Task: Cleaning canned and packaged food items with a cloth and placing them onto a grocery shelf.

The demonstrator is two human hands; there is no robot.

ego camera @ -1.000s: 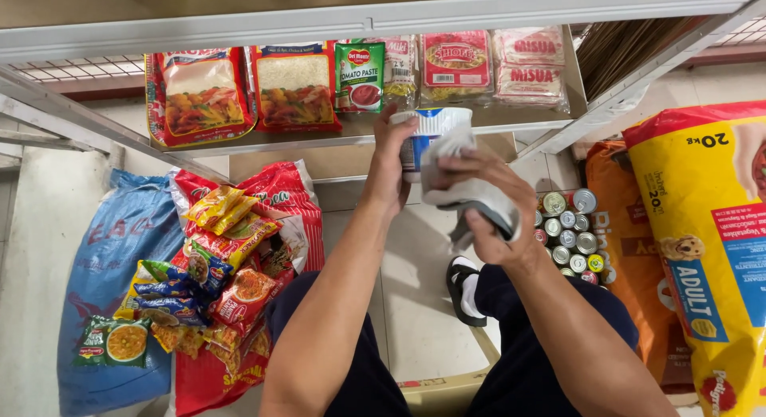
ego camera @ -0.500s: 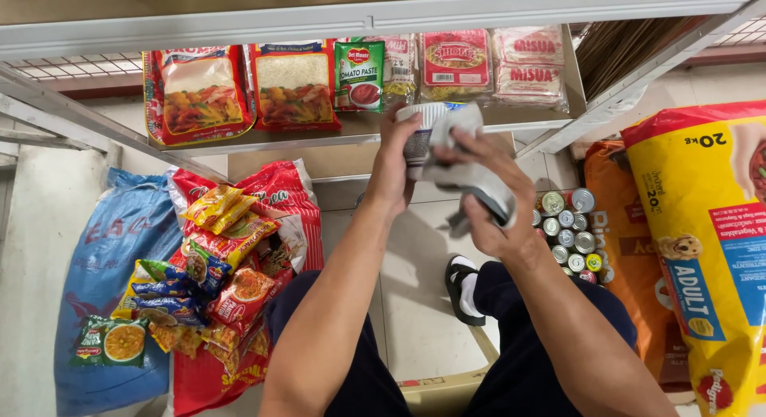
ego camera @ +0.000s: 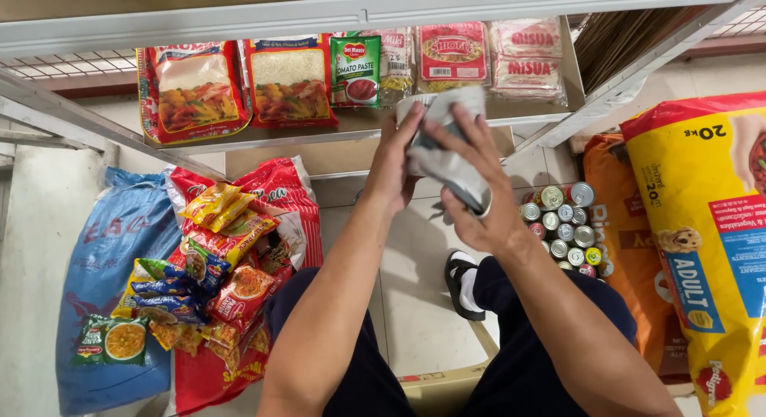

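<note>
Shelf (ego camera: 351,128) held packets; both hands, left hand (ego camera: 396,166) and right hand (ego camera: 471,185), gripped a half-wiped can (ego camera: 423,114) in cloth (ego camera: 447,166).

packets (ego camera: 287,82) lie on the shelf (ego camera: 351,126) at twelve o'clock; cans (ego camera: 562,225) stand on the floor (ego camera: 415,297) at three, noodle packs (ego camera: 207,265) at nine.

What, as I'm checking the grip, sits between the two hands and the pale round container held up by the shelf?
A crumpled grey cloth lies under the right hand, draped over the pale round container. The left hand grips the container's other side bare; nothing visible intervenes there.
</note>
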